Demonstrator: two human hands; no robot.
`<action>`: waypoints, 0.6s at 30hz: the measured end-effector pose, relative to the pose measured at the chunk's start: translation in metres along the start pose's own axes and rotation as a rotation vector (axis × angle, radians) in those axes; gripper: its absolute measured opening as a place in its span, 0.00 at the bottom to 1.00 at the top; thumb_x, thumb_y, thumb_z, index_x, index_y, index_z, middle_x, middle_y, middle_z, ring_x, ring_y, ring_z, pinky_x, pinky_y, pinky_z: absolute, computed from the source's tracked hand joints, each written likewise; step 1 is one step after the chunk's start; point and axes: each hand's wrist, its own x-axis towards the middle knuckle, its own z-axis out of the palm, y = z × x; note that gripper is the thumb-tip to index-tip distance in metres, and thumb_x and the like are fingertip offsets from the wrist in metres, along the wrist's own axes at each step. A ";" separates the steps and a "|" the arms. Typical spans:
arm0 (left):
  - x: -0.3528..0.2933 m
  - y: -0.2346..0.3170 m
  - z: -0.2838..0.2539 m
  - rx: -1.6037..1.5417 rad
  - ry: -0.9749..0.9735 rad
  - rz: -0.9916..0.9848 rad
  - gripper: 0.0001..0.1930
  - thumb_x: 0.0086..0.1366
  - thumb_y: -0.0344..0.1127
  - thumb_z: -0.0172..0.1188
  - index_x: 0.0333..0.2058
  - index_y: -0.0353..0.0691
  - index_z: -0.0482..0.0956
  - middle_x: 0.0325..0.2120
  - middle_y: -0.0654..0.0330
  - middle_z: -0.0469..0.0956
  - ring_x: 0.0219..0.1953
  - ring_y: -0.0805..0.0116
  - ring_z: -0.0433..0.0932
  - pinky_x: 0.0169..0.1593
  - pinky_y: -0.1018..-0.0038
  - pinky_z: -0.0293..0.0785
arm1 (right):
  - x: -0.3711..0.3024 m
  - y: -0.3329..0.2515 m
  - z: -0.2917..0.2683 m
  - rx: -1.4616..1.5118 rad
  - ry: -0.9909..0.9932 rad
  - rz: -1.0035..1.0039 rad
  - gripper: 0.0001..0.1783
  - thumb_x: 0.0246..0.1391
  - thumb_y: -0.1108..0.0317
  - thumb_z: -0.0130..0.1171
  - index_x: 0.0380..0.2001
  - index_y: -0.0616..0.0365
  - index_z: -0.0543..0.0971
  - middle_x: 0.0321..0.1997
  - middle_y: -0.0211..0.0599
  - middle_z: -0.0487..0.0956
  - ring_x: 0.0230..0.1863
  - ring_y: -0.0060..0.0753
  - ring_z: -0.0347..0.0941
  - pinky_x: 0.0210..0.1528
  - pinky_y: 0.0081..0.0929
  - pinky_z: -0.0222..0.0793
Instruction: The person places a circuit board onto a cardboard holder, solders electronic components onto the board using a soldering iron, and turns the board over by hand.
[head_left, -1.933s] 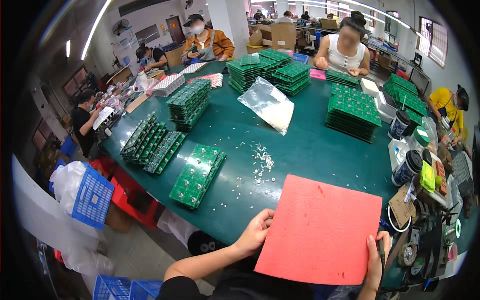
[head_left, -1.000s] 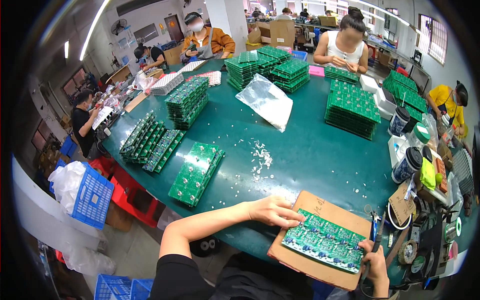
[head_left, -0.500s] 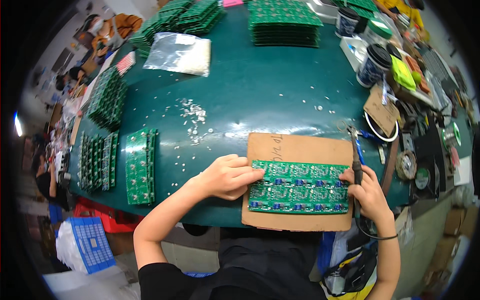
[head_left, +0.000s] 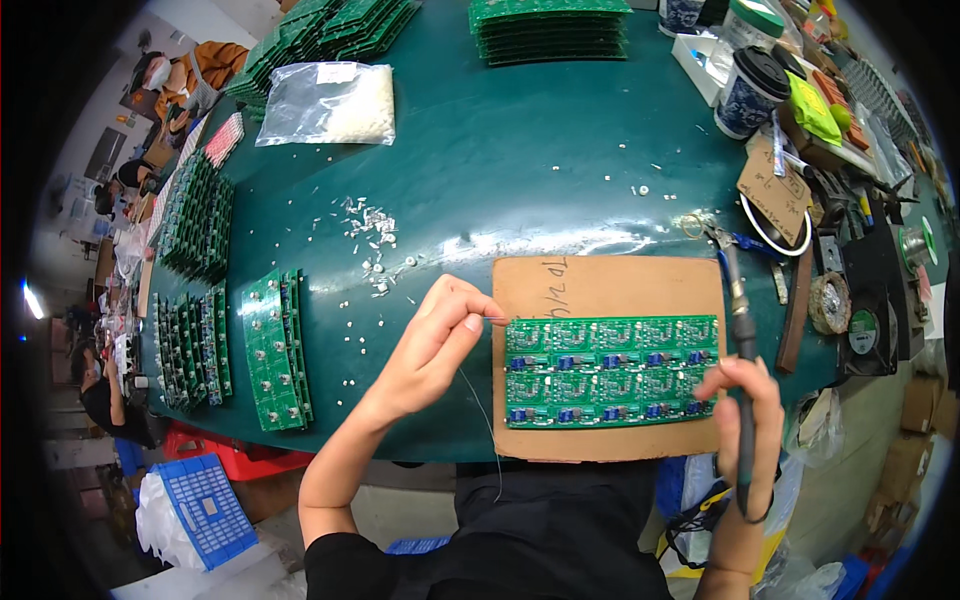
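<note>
A green circuit board panel (head_left: 610, 372) with blue parts in rows lies flat on a piece of brown cardboard (head_left: 630, 285) in front of me. Just left of the panel's far left corner, my left hand (head_left: 430, 345) is closed in a pinch on a thin solder wire (head_left: 486, 412). The wire hangs down in a curve toward my lap. My right hand (head_left: 750, 410) grips a soldering iron (head_left: 743, 335) upright at the panel's right edge, its metal end pointing away from me. The bent index finger is over or beside the lower right corner; contact there cannot be told.
Green board panels (head_left: 275, 350) stand in rows at the left, with further stacks (head_left: 550, 35) at the back. Small loose parts (head_left: 372, 235) lie scattered near a clear plastic bag (head_left: 330, 105). Pliers (head_left: 735, 238), a lidded cup (head_left: 750, 92) and a tape roll (head_left: 829, 303) crowd the right.
My left hand has come off the panel and now shows the solder wire. My right hand has moved nearer to me and wraps the iron's handle. The view has shifted slightly.
</note>
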 end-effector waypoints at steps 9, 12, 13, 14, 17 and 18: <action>-0.002 -0.002 0.019 0.216 0.168 0.083 0.04 0.61 0.23 0.59 0.35 0.36 0.75 0.29 0.59 0.73 0.30 0.68 0.71 0.33 0.75 0.69 | -0.012 -0.029 0.075 0.139 0.017 0.037 0.13 0.53 0.76 0.61 0.43 0.70 0.77 0.34 0.48 0.79 0.34 0.41 0.79 0.37 0.29 0.76; -0.002 -0.012 0.015 0.279 0.126 0.137 0.05 0.59 0.22 0.59 0.33 0.36 0.73 0.35 0.55 0.77 0.34 0.63 0.75 0.37 0.73 0.73 | -0.009 -0.030 0.086 0.140 -0.034 0.048 0.14 0.52 0.78 0.61 0.43 0.69 0.77 0.33 0.47 0.79 0.33 0.42 0.79 0.36 0.30 0.77; -0.002 -0.015 0.016 0.255 0.087 0.149 0.06 0.58 0.22 0.60 0.33 0.36 0.72 0.37 0.54 0.78 0.36 0.62 0.76 0.39 0.72 0.74 | -0.007 -0.030 0.088 0.143 -0.039 0.054 0.14 0.51 0.79 0.61 0.43 0.69 0.77 0.33 0.46 0.79 0.33 0.42 0.79 0.37 0.31 0.77; -0.001 -0.013 0.016 0.267 0.069 0.102 0.05 0.58 0.22 0.60 0.31 0.37 0.73 0.36 0.55 0.79 0.39 0.60 0.78 0.41 0.70 0.75 | -0.006 -0.030 0.090 0.146 -0.043 0.060 0.14 0.51 0.80 0.61 0.43 0.69 0.77 0.33 0.46 0.79 0.33 0.43 0.79 0.37 0.31 0.77; 0.001 -0.020 0.017 0.287 0.027 0.106 0.05 0.58 0.22 0.60 0.31 0.37 0.73 0.35 0.56 0.81 0.38 0.60 0.79 0.42 0.70 0.75 | -0.002 -0.028 0.093 0.147 -0.061 0.102 0.14 0.51 0.80 0.61 0.42 0.69 0.77 0.33 0.46 0.80 0.34 0.43 0.80 0.37 0.31 0.77; 0.002 -0.022 0.018 0.285 0.028 0.102 0.05 0.58 0.22 0.60 0.31 0.37 0.73 0.35 0.56 0.81 0.38 0.60 0.79 0.42 0.70 0.75 | -0.001 -0.028 0.094 0.147 -0.066 0.104 0.14 0.51 0.80 0.61 0.42 0.69 0.77 0.33 0.46 0.80 0.34 0.43 0.80 0.37 0.31 0.77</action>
